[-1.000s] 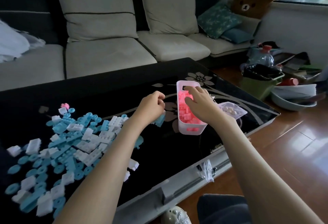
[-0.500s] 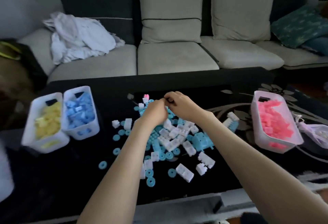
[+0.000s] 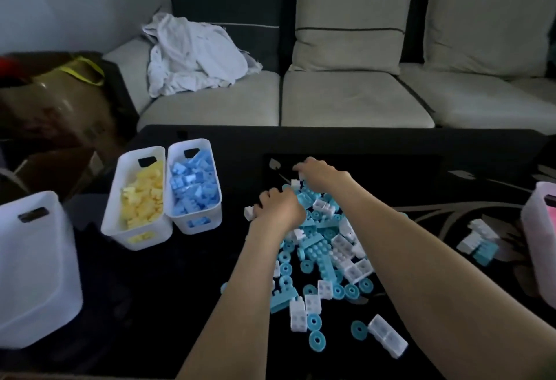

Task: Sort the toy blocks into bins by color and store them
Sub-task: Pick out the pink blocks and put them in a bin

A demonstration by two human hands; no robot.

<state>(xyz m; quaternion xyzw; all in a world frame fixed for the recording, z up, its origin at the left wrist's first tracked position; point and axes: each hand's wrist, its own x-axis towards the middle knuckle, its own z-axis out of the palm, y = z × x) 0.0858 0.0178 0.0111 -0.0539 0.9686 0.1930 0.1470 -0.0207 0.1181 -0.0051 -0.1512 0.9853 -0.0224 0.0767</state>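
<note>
Pile [image 3: 325,247] lies right of blue bin [image 3: 197,223]. Left hand [image 3: 278,208] curls round white block [image 3: 249,213]; right hand [image 3: 319,173] curled, contents unclear. Blocks light, rigid, slick: pinch flat sides

The tabletop [image 3: 180,289] is glossy black with a grey leaf-and-vine pattern. The pile [image 3: 319,247] mixes teal and white blocks with teal rings [image 3: 316,341]. The yellow bin [image 3: 141,236] is white plastic holding pale yellow blocks, and the blue bin [image 3: 195,226] is white holding light blue ones. The right bin [image 3: 535,229] shows pink. The sofa [image 3: 346,99] is cream with a thin dark stripe across its back cushions. The cloth [image 3: 192,57] is white.
</note>
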